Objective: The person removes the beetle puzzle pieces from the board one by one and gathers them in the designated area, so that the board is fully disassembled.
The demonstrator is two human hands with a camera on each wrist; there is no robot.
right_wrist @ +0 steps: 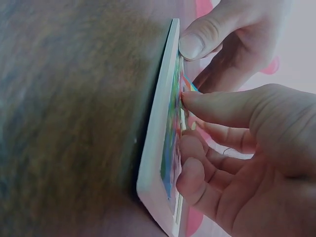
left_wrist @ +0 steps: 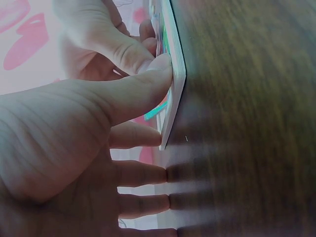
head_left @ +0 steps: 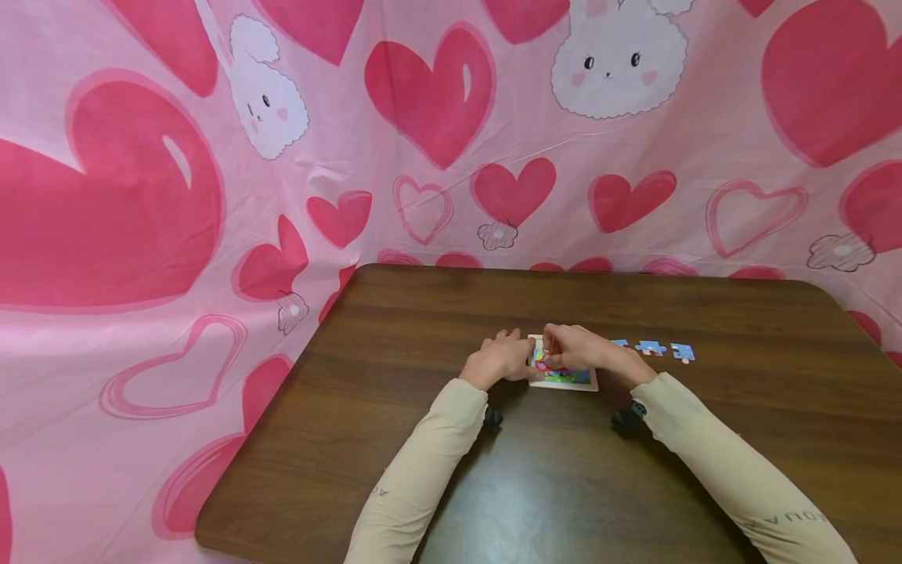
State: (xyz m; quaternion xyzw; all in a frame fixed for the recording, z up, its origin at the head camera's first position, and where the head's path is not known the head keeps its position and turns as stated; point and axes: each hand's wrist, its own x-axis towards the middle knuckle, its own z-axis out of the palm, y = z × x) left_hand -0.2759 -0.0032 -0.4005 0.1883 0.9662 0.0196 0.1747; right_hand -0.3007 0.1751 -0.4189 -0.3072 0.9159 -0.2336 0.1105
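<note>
piece [right_wrist: 190,85], seemingly pinched by right hand [head_left: 569,347], is likely being fitted, left hand [head_left: 502,356] splayed at board [right_wrist: 154,148]; next calls for aligning, pressing.

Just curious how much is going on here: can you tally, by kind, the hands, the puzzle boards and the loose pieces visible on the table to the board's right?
Hands: 2 (left hand, right hand)
Puzzle board: 1
Loose puzzle pieces: 3, one partly hidden by the right hand
Total: 6

"A" among letters [head_left: 782,519] on both sleeves [head_left: 421,458]
</note>
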